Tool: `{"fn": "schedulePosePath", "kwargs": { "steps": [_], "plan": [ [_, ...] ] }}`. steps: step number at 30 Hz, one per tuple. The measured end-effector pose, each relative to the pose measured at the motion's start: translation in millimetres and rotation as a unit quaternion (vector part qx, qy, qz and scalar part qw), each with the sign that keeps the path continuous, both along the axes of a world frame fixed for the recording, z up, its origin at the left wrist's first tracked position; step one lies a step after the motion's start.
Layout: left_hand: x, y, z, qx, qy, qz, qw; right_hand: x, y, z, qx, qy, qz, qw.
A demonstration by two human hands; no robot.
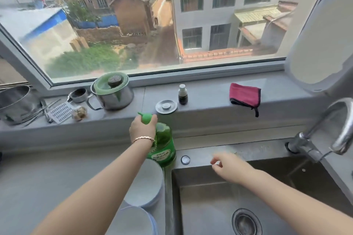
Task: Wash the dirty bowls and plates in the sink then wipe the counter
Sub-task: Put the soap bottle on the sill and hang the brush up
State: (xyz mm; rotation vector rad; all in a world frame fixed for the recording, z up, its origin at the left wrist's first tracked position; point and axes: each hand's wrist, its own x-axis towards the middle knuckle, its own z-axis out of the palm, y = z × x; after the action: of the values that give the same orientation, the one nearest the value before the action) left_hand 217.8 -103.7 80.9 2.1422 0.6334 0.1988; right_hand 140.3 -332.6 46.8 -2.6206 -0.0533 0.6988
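counter [57, 173] by sink [210, 206]: we find left hand [142, 129] gripping the detergent bottle [164, 145] pump, apparently to dispense; right hand [229, 168] loosely open, empty.

Bright daylight pours through the wide glass window [133, 25] at twelve o'clock; frame edges bow; the right hand [229, 168] is slightly blurred.

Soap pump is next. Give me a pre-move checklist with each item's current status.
1. Left hand grips green soap bottle at its pump: ok.
2. Right hand ready under the pump: not ok, it hovers over the sink rim.
3. Plates in the sink: not ok, stacked on the counter beside it.
4. Faucet running: not ok, no stream visible.
5. Red cloth at hand: ok, on the sill.
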Motion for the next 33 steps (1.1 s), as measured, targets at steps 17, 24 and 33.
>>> {"fn": "schedulePosePath", "kwargs": {
  "steps": [17,24,33],
  "plan": [
    [-93.6,-107.4,52.0,0.115,-0.134,-0.212,0.961,-68.9,-153.7,6.0,-0.013,-0.006,-0.065,0.998],
    [-152.4,-211.0,37.4,-0.013,-0.08,-0.178,0.981,-122.3,-315.7,-48.3,-0.117,0.011,-0.115,0.986],
    [-196.0,-341.1,-7.0,-0.051,0.011,-0.181,0.982,-126.5,-453.6,-111.7,-0.168,0.099,-0.131,0.972]
  ]
}}
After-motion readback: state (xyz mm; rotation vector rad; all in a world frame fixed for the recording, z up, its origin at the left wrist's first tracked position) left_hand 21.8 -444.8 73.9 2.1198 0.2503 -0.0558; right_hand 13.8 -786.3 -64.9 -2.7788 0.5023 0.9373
